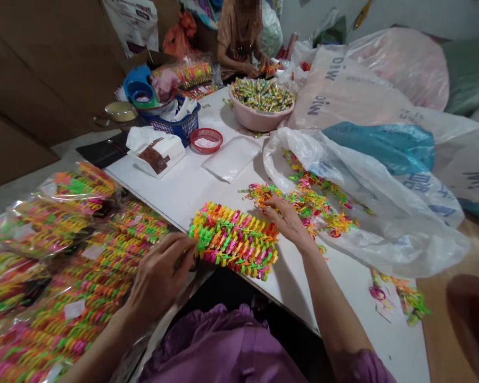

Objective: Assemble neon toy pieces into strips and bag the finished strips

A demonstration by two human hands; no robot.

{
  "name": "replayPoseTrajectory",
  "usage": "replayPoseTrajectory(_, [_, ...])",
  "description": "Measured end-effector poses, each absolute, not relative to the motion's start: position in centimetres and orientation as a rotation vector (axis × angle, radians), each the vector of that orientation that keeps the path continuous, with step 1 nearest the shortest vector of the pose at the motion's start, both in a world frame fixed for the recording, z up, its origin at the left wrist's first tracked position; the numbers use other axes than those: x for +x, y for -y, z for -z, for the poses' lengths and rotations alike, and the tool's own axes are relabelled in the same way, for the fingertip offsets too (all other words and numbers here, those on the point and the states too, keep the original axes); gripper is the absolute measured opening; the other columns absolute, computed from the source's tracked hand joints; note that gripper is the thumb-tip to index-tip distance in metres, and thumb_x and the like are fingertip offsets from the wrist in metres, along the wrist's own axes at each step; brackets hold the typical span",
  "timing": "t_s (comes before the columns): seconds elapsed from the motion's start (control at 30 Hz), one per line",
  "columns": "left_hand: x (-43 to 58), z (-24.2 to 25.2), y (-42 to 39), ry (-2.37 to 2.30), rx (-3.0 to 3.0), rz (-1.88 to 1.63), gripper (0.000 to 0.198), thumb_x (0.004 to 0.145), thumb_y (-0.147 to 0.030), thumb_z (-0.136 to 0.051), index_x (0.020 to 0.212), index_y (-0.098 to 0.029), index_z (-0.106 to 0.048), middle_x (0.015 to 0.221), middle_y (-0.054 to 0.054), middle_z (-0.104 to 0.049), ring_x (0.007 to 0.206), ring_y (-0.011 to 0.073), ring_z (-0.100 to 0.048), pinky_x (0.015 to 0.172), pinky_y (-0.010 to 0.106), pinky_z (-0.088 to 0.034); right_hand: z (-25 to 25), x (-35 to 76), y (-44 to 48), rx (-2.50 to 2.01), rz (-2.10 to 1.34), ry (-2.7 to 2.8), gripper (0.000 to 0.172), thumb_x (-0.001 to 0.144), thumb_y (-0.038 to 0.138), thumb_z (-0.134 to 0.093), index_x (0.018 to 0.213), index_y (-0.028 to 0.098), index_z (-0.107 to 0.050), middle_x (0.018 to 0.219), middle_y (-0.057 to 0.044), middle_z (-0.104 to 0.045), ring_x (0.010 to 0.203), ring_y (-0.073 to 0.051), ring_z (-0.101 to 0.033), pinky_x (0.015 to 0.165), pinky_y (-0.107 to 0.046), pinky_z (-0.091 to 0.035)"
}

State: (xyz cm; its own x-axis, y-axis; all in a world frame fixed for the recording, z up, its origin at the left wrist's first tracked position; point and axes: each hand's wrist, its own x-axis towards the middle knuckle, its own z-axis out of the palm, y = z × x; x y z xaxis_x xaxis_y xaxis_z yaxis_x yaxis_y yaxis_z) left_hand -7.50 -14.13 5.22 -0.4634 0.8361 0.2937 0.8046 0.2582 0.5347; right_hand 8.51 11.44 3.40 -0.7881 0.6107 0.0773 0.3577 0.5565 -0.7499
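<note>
Currently, the colourful bundle [235, 242] lies between the left hand [159, 271], fingers curled at its end, grip unclear from here, and the right hand [288, 221], fingers released. Apparently overhanging the worktop [183, 189], it could drop if nudged.

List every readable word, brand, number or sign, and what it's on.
"DIW", twice: large whitish plastic bag; tilted print, reading unsure.
Bag at right edge: large letters, distorted, can't read reliably.
White bag at top left: print too blurred.
Brown-and-white box: too small.
Pale labels on packets: nothing legible.
</note>
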Motion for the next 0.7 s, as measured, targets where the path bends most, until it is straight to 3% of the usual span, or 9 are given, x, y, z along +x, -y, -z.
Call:
replayPoseTrajectory(0.13, [-6.8, -2.4, 17.2, -2.284, 1.289, -0.728, 0.019, 0.082, -0.035, -0.050, 0.090, -0.022, -0.062, 0.085, 0.001, -0.063, 0.071, 0.0143, -0.059, 0.062, 0.024, -0.046, -2.6, 9.8, -11.4, -0.889, -1.455, 2.553, 0.038, 0.088, 0.044, -0.042, 0.111, 0.020, -0.059, 0.111, -0.007, -0.062, 0.103, -0.021, -0.056, 0.091, -0.036, -0.041])
replayPoseTrajectory(0.23, [-7.7, -0.5, 15.0, -2.249, 1.271, -0.792, 0.022, 0.082, -0.034, -0.046, 0.090, -0.021, -0.062, 0.089, 0.003, -0.063, 0.076, 0.0164, -0.060, 0.067, 0.027, -0.047, -1.9, 11.9, -9.3, -0.985, -1.509, 2.436, 0.041, 0.086, 0.048, -0.043, 0.112, 0.020, -0.059, 0.116, -0.007, -0.060, 0.108, -0.022, -0.053, 0.094, -0.037, -0.040])
replayPoseTrajectory(0.4, [-12.2, -0.2, 8.4, -2.220, 1.480, -0.904, 0.026, 0.081, -0.034, -0.043, 0.096, -0.020, -0.059, 0.101, 0.006, -0.063, 0.090, 0.0200, -0.059, 0.079, 0.032, -0.047, -1.1, 16.4, -4.8, -1.146, -1.751, 2.136, 0.047, 0.086, 0.051, -0.040, 0.114, 0.017, -0.055, 0.103, -0.010, -0.064, 0.089, -0.020, -0.061, 0.077, -0.036, -0.050])
replayPoseTrajectory(0.47, [-13.1, -0.6, 6.4, -2.231, 1.543, -0.919, 0.028, 0.081, -0.034, -0.042, 0.099, -0.021, -0.059, 0.103, 0.006, -0.063, 0.095, 0.0210, -0.058, 0.085, 0.034, -0.045, -1.3, 17.1, -3.9, -1.206, -1.660, 2.115, 0.043, 0.086, 0.049, -0.042, 0.110, 0.017, -0.057, 0.102, -0.010, -0.064, 0.087, -0.020, -0.061, 0.075, -0.034, -0.050])
replayPoseTrajectory(0.6, [-12.1, -0.8, 4.5, -2.303, 1.435, -1.216, 0.034, 0.084, -0.038, -0.041, 0.106, -0.019, -0.058, 0.112, 0.008, -0.058, 0.104, 0.0211, -0.054, 0.092, 0.035, -0.043, -3.7, 14.9, -4.3, -1.242, -1.119, 2.202, 0.033, 0.085, 0.043, -0.047, 0.103, 0.018, -0.060, 0.096, -0.007, -0.065, 0.083, -0.018, -0.060, 0.075, -0.031, -0.046])
replayPoseTrajectory(0.7, [-10.2, -0.4, 4.2, -2.243, 1.224, -1.323, 0.044, 0.087, -0.043, -0.038, 0.121, -0.018, -0.051, 0.130, 0.009, -0.047, 0.123, 0.0222, -0.041, 0.104, 0.040, -0.034, -5.9, 10.5, -4.8, -1.164, -0.962, 2.318, 0.033, 0.085, 0.042, -0.049, 0.108, 0.019, -0.057, 0.085, -0.004, -0.065, 0.074, -0.016, -0.059, 0.069, -0.027, -0.045])
